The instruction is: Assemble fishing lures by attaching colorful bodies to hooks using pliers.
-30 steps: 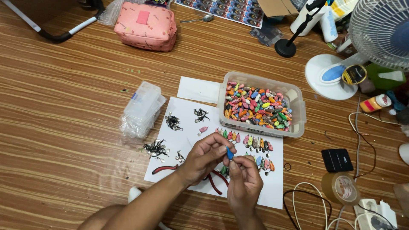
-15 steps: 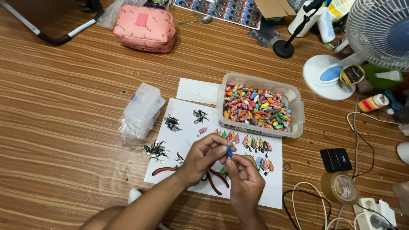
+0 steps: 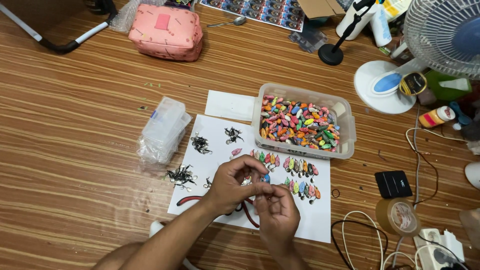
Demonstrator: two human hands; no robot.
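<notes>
My left hand [image 3: 235, 184] and my right hand [image 3: 276, 214] meet over a white paper sheet [image 3: 210, 131], fingertips pinched together on a small blue lure [image 3: 266, 178]. Rows of small colourful lures [image 3: 299, 177] lie on the sheet just right of my hands. A clear plastic tub [image 3: 347, 125] full of colourful lures stands beyond them. Piles of small black hooks [image 3: 181, 176] lie on the sheet's left part. Red-handled pliers [image 3: 189, 200] lie under my left wrist.
A clear plastic organiser box [image 3: 163, 127] in a bag sits left of the sheet. A pink pouch [image 3: 167, 31] lies far left. A white fan [image 3: 440, 35], tape roll [image 3: 399, 216], black box [image 3: 393, 184] and cables [image 3: 420, 150] crowd the right side.
Both hands stay together over the sheet; the fingers have shifted slightly around the small blue lure. Nothing else has moved.
</notes>
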